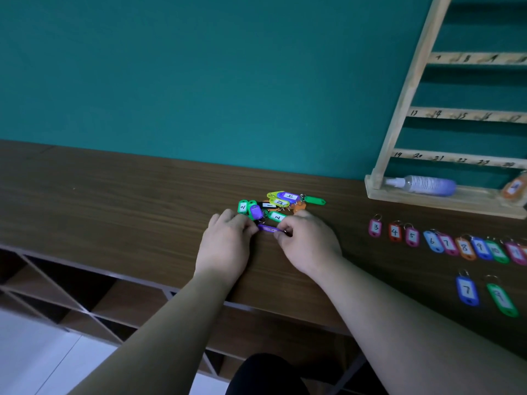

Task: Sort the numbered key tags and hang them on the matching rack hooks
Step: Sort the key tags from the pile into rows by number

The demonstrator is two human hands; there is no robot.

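While both of my hands meet on the wooden table (114, 201), they share one purple tag (268, 228). My left hand (225, 243) pinches its plastic end with curled fingers, and my right hand (308, 246) pinches the metal ring end between thumb and forefinger. So each hand is clamped on that tag, which lies low over the tabletop between them, its number too blurred for me to read.

Just past my fingertips, at twelve o'clock, sits the unsorted pile (281, 202): green, purple, yellow, black and orange tags lying over one another. A green tag marked 10 (243, 207) is at the pile's nine o'clock edge, and a green tag marked 2 (276, 216) lies nearest my right hand.

At three o'clock from my right hand, well apart from the pile, the sorted row (445, 242) lies flat, reading 3, 4, 5, 6, 7, 8, 9 before it blurs at the frame's edge. Near that row, at its six o'clock, lie a blue tag marked 7 (467, 290) and a green tag beside it (502, 299).

At two o'clock the wooden rack (399, 109) stands against the teal wall (199, 67), its rails numbered by hand. A spray bottle (422, 184) lies on its side on the rack's base, and an orange tag (514, 187) rests at the base's three o'clock end
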